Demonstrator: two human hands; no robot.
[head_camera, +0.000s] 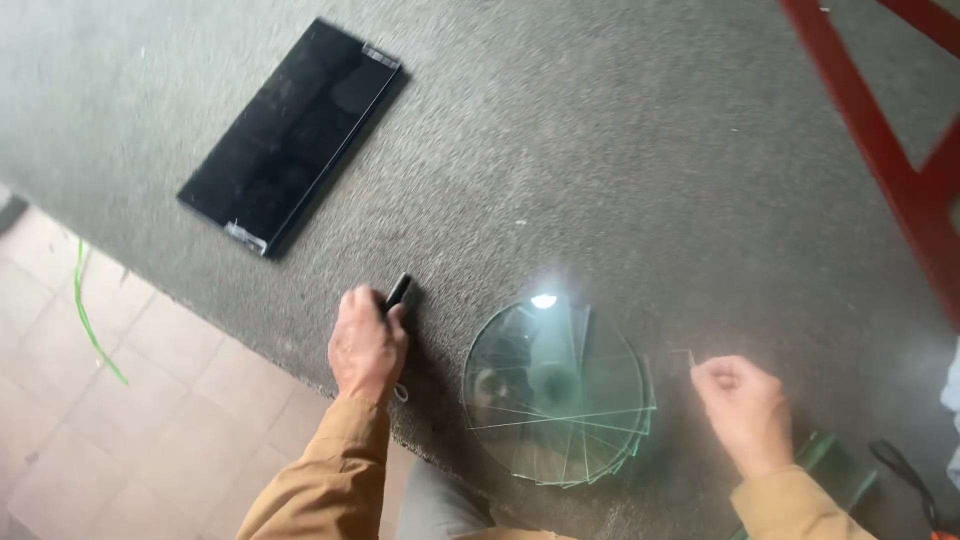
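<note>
The left hand is clenched on a small dark tool whose tip pokes out past the knuckles; judging by that grip, it wants a firm, steady hold, low against the grey felt table, with the stack of round glass panes lying just right of those fingers. Right of the stack, the right hand pinches something thin, too small and blurred to name, and a green-edged glass piece past its wrist is half hidden.

Place: glass-cutting workshop, prob. small trade shop.
Bench: grey carpet-covered worktop.
Stock: fanned stack of round glass panes on worktop; dark rect. pane far left of stack.
Floor: pale tiles left of worktop.
</note>
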